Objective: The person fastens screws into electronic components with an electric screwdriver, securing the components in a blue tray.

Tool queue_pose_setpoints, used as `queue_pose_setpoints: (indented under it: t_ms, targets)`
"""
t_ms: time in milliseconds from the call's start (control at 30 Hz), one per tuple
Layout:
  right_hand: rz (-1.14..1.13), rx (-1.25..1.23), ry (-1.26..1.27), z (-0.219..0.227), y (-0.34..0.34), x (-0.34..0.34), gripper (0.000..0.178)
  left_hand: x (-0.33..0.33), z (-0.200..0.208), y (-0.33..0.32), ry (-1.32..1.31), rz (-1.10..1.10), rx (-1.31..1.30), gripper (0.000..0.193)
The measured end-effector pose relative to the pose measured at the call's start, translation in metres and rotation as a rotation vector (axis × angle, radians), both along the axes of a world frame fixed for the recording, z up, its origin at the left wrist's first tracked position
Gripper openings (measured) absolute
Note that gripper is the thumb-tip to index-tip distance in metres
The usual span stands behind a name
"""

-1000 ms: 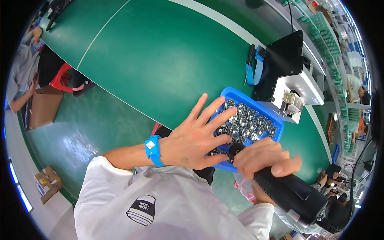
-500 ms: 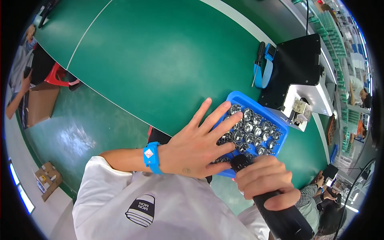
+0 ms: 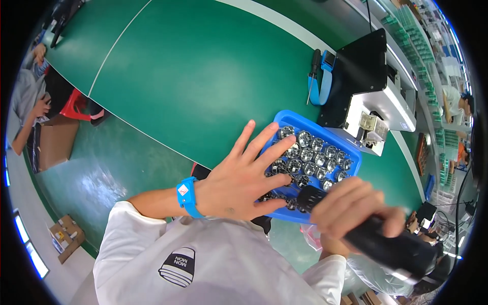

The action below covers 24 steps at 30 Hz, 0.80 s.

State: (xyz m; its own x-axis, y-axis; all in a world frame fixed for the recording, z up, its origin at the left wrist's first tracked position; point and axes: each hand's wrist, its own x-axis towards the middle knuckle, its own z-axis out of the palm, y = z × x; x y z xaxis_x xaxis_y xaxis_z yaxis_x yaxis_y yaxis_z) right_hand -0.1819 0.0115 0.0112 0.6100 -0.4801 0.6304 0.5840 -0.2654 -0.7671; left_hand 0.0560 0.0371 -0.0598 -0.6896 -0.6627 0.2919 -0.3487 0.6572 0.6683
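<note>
My left hand (image 3: 241,180) reaches over the left side of a blue tray (image 3: 325,134), fingers spread and palm down. A blue wrist strap (image 3: 186,197) is round that wrist. Small round clear-and-metal parts (image 3: 306,154) with thin prongs lie in rows in the tray. Closed round a black electric screwdriver (image 3: 389,246), my right hand (image 3: 353,208) is smeared by motion. The tool's narrow nose points left over the tray's near side, close to my left thumb. What lies beneath my left fingers is partly hidden.
A black-and-white bench machine (image 3: 378,96) with a metal fixture stands just beyond the tray. Beside it lie a screwdriver (image 3: 313,73) and a blue strap (image 3: 325,84) on the green table (image 3: 203,71). Other people sit at the far left and lower right.
The electric screwdriver has swung to the right and tilted flatter, with my right hand still round it. My left hand keeps its spread pose over the tray. The whole view has shifted slightly.
</note>
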Motion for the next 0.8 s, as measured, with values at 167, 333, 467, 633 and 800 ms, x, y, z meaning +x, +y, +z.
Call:
queue_pose_setpoints:
  t_ms: [167, 333, 467, 633, 800]
  targets:
    - [-0.566, 0.038, -0.515, -0.007, 0.018, -0.005, 0.059, -0.002, 0.0, -0.005, -0.013, -0.049, -0.014, 0.036]
    - [-0.585, 0.293, -0.579, -0.022, 0.007, -0.03, 0.075, 0.005, 0.001, -0.008, 0.076, -0.075, 0.028, 0.042]
    - [-0.64, 0.253, -0.549, -0.029, 0.003, -0.03, 0.076, 0.025, -0.012, -0.007, 0.161, -0.038, 0.029, 0.051]
    - [-0.577, 0.371, -0.618, -0.024, 0.011, -0.03, 0.072, 0.031, -0.016, -0.002, 0.045, -0.077, -0.082, 0.047]
    - [-0.469, 0.343, -0.699, -0.022, 0.011, -0.039, 0.076, 0.028, -0.013, -0.001, -0.119, -0.089, -0.203, 0.057]
